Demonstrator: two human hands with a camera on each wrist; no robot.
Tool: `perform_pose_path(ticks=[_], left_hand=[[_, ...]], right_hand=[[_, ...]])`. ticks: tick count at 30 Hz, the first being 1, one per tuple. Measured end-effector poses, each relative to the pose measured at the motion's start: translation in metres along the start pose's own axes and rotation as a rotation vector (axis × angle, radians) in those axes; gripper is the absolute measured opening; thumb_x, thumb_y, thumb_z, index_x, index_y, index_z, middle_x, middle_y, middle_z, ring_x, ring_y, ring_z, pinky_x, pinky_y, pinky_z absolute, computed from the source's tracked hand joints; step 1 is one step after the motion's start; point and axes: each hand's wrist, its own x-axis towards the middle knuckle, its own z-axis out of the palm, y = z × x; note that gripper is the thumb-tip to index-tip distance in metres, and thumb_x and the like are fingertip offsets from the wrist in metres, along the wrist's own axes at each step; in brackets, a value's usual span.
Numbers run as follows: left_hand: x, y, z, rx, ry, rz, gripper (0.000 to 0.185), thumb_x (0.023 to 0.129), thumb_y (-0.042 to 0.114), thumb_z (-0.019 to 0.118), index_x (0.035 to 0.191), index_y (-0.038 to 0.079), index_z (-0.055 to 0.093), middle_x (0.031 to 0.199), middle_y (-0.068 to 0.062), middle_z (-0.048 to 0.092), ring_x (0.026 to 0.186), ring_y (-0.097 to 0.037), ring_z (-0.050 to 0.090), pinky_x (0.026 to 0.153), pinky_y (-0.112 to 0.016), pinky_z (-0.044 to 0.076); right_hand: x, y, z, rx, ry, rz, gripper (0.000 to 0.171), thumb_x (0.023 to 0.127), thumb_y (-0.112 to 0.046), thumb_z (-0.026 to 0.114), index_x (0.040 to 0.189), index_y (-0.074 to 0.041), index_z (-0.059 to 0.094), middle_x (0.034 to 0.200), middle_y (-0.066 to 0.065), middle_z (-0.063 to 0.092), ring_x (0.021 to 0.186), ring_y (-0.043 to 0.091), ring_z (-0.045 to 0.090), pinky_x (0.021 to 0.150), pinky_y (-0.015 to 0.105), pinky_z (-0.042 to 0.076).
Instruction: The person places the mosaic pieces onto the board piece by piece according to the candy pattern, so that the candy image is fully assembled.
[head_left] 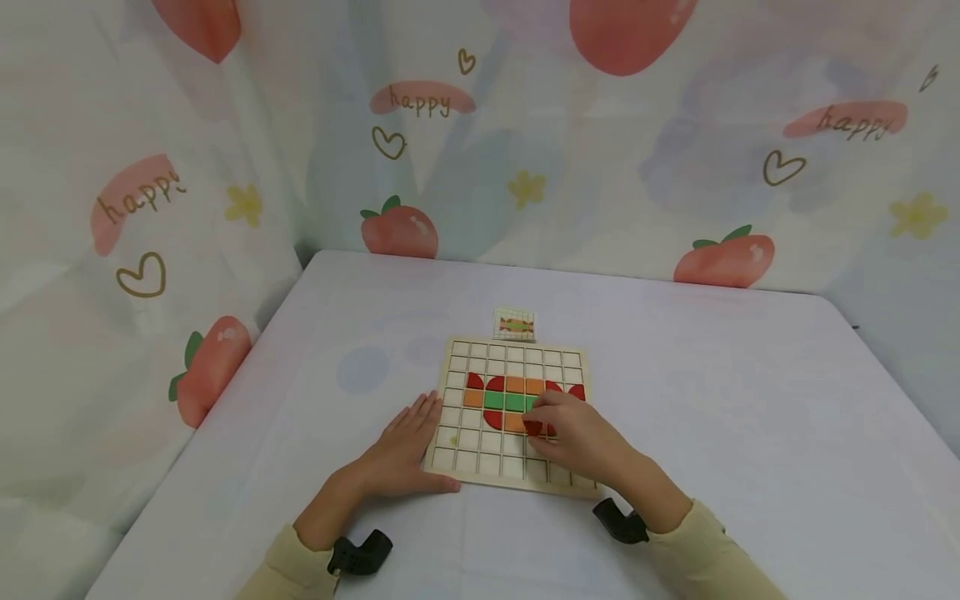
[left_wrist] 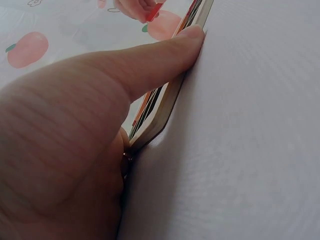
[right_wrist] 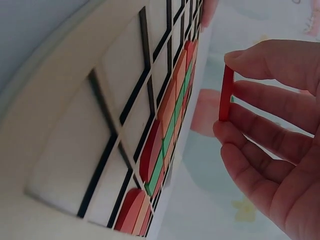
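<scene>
Your right hand (head_left: 581, 437) pinches a red tile (right_wrist: 226, 93) between thumb and fingertips, just above the wooden grid board (head_left: 459, 446) near its laid red, orange and green pieces. Your left hand (head_left: 401, 450) lies flat with fingers straight, pressed against the board's left edge on the table (head_left: 750, 433).

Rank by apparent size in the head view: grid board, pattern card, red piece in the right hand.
1. grid board
2. pattern card
3. red piece, partly hidden by the right hand, so only roughly smaller than the card.
</scene>
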Motion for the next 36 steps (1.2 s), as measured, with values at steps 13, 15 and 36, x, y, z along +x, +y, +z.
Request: perform_pose_path(ticks=[13,15,36], left_hand=[[-0.001,0.002,-0.002,0.013,0.001,-0.003,0.113,0.071,0.069,0.059,0.147,0.002,0.008,0.153,-0.010,0.002,0.138,-0.021,-0.002,0.108,-0.042,0.005],[-0.001,0.002,-0.002,0.016,0.000,-0.005,0.113,0.071,0.069,0.059,0.147,0.002,0.008,0.153,-0.010,0.002,0.138,-0.021,-0.002,0.108,-0.042,0.005],[-0.001,0.001,-0.002,0.015,-0.007,0.006,0.113,0.072,0.071,0.056,0.147,0.003,0.007,0.153,-0.008,0.001,0.138,-0.020,-0.003,0.108,-0.042,0.005]], right_hand=[[0.016,-0.008,0.011,0.004,0.001,-0.025,0.018,0.077,-0.009,0.072,0.094,-0.003,0.071,0.090,0.003,0.060,0.081,0.017,0.055,0.067,0.023,0.048],[0.019,-0.009,0.013,0.004,0.001,-0.019,0.020,0.077,-0.009,0.073,0.096,-0.002,0.071,0.091,0.004,0.060,0.081,0.016,0.054,0.068,0.024,0.048],[0.040,-0.016,0.026,0.009,-0.057,-0.020,0.012,0.080,-0.009,0.069,0.090,-0.003,0.071,0.089,0.002,0.061,0.081,0.015,0.056,0.072,0.026,0.049]])
